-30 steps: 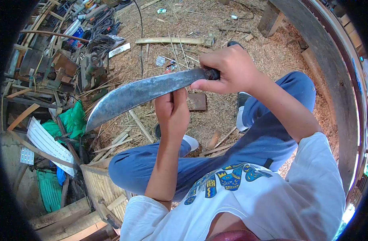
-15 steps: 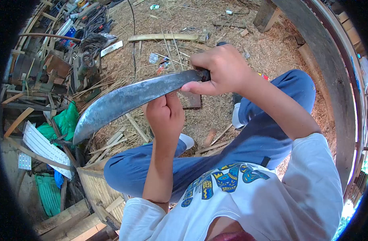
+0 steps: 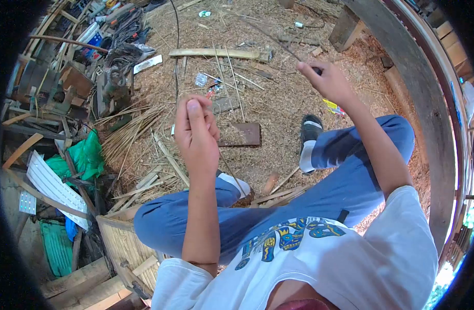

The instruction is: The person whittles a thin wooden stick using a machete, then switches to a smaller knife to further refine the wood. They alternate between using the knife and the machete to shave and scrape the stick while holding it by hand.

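Observation:
My right hand [image 3: 325, 82] is closed round the dark handle of a machete [image 3: 278, 44]. The broad blade now shows nearly edge-on, as a thin line pointing up and to the left, away from my body. My left hand [image 3: 196, 124] is raised over the floor left of the middle, its fingers curled together with the thumb against them. From beneath it a thin strip [image 3: 230, 169] runs down and right, crossing in front of my left foot. The strip's other end is hidden in my fingers. The two hands are well apart.
Shavings and loose sticks [image 3: 128, 134] cover the ground. A flat brown metal plate [image 3: 247, 134] lies between my feet, beyond it a plank [image 3: 211, 53]. Tools and scrap pile up on the left beside a green sheet [image 3: 84, 157]. A heavy wooden beam [image 3: 418, 77] stands along the right.
The machete has swung away from my left hand, up and right, and turned from flat to edge-on. My left hand has risen slightly, and the thin strip below it has come into view.

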`<action>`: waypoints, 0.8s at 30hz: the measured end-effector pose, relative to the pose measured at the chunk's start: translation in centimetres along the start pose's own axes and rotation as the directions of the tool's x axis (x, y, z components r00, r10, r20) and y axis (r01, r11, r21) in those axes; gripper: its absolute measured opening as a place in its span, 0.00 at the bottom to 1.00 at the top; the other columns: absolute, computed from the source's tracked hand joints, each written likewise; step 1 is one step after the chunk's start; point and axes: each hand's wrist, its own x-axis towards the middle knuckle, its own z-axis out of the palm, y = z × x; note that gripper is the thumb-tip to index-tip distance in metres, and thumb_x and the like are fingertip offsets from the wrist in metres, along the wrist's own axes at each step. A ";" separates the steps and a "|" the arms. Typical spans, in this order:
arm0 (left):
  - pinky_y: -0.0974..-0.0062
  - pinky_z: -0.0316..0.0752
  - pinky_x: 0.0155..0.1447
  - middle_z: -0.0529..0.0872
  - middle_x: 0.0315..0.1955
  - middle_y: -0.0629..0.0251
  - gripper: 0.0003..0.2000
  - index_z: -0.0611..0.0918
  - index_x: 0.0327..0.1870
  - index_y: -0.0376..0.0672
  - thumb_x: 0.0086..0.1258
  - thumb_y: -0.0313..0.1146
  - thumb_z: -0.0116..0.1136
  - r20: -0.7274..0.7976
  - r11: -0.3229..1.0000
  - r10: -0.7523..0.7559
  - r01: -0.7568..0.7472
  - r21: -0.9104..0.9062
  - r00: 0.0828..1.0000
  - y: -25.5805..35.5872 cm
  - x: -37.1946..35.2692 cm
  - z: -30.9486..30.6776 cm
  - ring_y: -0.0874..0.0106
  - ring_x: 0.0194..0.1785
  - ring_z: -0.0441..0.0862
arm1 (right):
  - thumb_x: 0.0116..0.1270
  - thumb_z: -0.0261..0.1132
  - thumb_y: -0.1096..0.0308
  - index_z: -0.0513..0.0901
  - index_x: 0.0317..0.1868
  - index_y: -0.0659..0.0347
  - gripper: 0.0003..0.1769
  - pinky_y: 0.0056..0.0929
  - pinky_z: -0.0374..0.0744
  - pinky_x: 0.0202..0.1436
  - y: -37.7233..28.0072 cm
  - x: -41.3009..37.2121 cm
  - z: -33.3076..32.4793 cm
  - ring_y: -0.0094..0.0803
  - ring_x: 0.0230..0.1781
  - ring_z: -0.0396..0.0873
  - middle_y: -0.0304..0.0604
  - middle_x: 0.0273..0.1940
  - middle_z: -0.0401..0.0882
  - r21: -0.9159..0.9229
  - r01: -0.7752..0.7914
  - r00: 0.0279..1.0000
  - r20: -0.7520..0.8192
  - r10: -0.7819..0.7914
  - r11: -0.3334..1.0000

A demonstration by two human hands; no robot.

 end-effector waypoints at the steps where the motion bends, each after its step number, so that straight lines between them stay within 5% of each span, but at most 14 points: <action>1: 0.81 0.51 0.24 0.63 0.21 0.77 0.14 0.78 0.44 0.42 0.88 0.41 0.44 0.049 0.999 -0.022 0.021 0.029 0.999 -0.3 -0.2 0.3 0.86 0.21 0.55 | 0.71 0.62 0.29 0.88 0.34 0.66 0.40 0.40 0.76 0.32 -0.6 -0.6 -0.1 0.38 0.23 0.79 0.49 0.20 0.78 0.042 0.022 0.999 0.046 -0.024 0.999; 7: 0.84 0.53 0.23 0.67 0.21 0.78 0.11 0.78 0.44 0.43 0.88 0.39 0.47 0.184 0.994 -0.035 0.016 0.106 0.982 -1.5 -1.1 2.2 0.87 0.20 0.59 | 0.65 0.72 0.37 0.83 0.31 0.63 0.31 0.37 0.71 0.27 -5.6 -3.9 -1.9 0.35 0.21 0.76 0.43 0.20 0.73 0.050 0.334 0.933 0.125 -0.338 0.941; 10: 0.84 0.53 0.23 0.69 0.20 0.78 0.10 0.79 0.44 0.45 0.87 0.38 0.49 0.142 0.996 -0.056 0.046 0.078 0.988 -2.5 -1.8 3.1 0.87 0.20 0.61 | 0.60 0.75 0.37 0.78 0.27 0.61 0.32 0.40 0.72 0.26 -6.3 -4.1 -1.4 0.46 0.21 0.77 0.47 0.19 0.73 0.002 0.574 0.818 0.051 -0.573 0.819; 16: 0.79 0.61 0.33 0.73 0.25 0.75 0.09 0.80 0.43 0.38 0.86 0.31 0.50 0.137 0.976 -0.188 0.168 0.142 0.973 -2.3 -3.3 4.0 0.84 0.29 0.66 | 0.58 0.71 0.28 0.78 0.22 0.59 0.37 0.47 0.78 0.26 -7.3 -4.4 -1.5 0.52 0.23 0.83 0.50 0.19 0.79 -0.108 0.597 0.801 0.136 -0.583 0.795; 19: 0.77 0.62 0.33 0.73 0.25 0.75 0.11 0.80 0.39 0.38 0.85 0.30 0.50 0.163 0.956 -0.176 0.128 0.265 0.971 -2.8 -3.3 3.7 0.83 0.28 0.66 | 0.58 0.70 0.28 0.78 0.22 0.59 0.37 0.47 0.78 0.26 -7.0 -4.3 -1.3 0.52 0.22 0.83 0.49 0.19 0.79 -0.106 0.592 0.805 0.131 -0.579 0.799; 24: 0.84 0.55 0.26 0.73 0.26 0.78 0.07 0.82 0.46 0.44 0.83 0.36 0.57 0.174 0.980 -0.036 0.001 0.197 0.984 -3.9 -3.4 3.8 0.87 0.25 0.63 | 0.57 0.72 0.29 0.77 0.23 0.57 0.36 0.45 0.75 0.25 -6.9 -4.3 -1.0 0.50 0.22 0.82 0.47 0.19 0.77 -0.122 0.602 0.798 0.135 -0.587 0.789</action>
